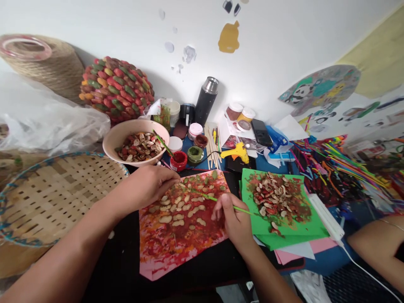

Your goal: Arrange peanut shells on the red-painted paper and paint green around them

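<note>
A sheet of paper smeared with red and orange paint [176,235] lies in front of me, with several peanut shells [176,210] laid on it. My left hand [151,185] rests on the sheet's upper left part, its fingers curled down over a shell. My right hand [232,219] pinches a thin green paintbrush [217,200], whose tip points left across the shells. A green sheet [284,229] to the right carries a pile of painted shells [274,195].
A cream bowl [113,136] of painted shells stands behind the sheet, beside small pots of red paint [179,160] and green paint [195,154]. A woven tray [53,198] lies left, a yellow glue gun [237,152] and black flask [205,101] behind. Another person's arm [378,244] is at the right.
</note>
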A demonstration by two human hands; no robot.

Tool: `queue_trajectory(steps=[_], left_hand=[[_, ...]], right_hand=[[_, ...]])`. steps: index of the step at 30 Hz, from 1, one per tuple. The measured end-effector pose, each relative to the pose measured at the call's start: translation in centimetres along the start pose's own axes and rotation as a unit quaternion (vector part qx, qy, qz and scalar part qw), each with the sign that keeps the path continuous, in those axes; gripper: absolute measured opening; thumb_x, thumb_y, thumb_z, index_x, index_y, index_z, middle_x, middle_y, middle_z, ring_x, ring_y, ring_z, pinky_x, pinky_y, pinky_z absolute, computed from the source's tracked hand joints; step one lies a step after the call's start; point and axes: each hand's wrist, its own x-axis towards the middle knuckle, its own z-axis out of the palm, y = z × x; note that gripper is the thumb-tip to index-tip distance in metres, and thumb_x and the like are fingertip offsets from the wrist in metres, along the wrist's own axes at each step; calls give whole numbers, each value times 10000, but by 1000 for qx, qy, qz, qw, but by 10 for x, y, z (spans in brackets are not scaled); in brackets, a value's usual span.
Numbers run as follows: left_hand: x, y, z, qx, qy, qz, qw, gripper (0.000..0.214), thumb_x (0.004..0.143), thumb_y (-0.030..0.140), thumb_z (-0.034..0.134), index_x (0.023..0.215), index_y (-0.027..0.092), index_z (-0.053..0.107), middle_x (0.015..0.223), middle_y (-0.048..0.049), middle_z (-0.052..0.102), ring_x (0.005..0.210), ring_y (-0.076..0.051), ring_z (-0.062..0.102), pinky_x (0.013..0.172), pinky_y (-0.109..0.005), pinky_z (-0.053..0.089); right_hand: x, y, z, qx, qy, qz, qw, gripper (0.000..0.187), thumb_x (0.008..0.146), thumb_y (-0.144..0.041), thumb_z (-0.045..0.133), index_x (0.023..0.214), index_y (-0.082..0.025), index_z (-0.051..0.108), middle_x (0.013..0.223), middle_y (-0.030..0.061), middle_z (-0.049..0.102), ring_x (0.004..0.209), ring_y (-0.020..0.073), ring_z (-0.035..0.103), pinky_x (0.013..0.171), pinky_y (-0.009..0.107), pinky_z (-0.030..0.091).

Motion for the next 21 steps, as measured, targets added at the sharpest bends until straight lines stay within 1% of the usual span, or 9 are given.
queue_trajectory(steps=[3, 5, 8, 13, 17, 21], left_hand=[[0, 0, 0, -3, 0, 1, 1000, 342, 1093, 348, 512, 1013, 215, 817, 951, -33, 841, 792, -176, 744, 732, -274, 497], [-1, 1, 0, -4, 1, -5, 1000, 340, 1090, 345, 518, 998, 212, 817, 950, -34, 842, 778, -170, 741, 727, -268, 498], [-1, 1, -1, -5, -2, -7, 1000, 336, 1083, 339, 522, 981, 212, 816, 966, -39, 844, 779, -170, 742, 714, -262, 494], [-1, 2, -1, 1, 0, -6, 1000, 360, 1091, 356, 505, 967, 212, 811, 909, -38, 832, 736, -168, 720, 704, -272, 477], [-1, 3, -1, 0, -5, -11, 1000, 370, 1092, 356, 499, 935, 207, 800, 910, -47, 834, 736, -171, 721, 688, -273, 464], [-2, 1, 0, -1, -10, -16, 1000, 348, 1093, 342, 502, 947, 219, 793, 902, -41, 830, 736, -170, 721, 660, -274, 438]], right_hand=[[2, -3, 2, -7, 4, -3, 1000, 529, 1151, -555, 535, 758, -225, 662, 585, 3, 663, 527, 163, 644, 551, 270, 485], [3, -4, 3, -20, -9, -13, 1000, 532, 1152, -553, 528, 759, -223, 670, 605, 10, 673, 556, 171, 661, 581, 278, 503], [4, -3, 2, -30, -27, -15, 999, 524, 1161, -526, 521, 759, -223, 666, 610, 8, 672, 560, 166, 652, 591, 277, 501], [5, -2, 0, -18, -11, 2, 1000, 508, 1160, -532, 526, 781, -225, 666, 604, 2, 670, 548, 165, 654, 567, 269, 491], [7, -5, 1, -35, -22, -5, 999, 513, 1157, -553, 519, 804, -222, 693, 625, 17, 698, 568, 172, 649, 587, 280, 501], [8, -4, -2, -30, -17, 11, 999, 502, 1156, -540, 531, 794, -225, 680, 612, 6, 688, 549, 165, 640, 583, 275, 493]])
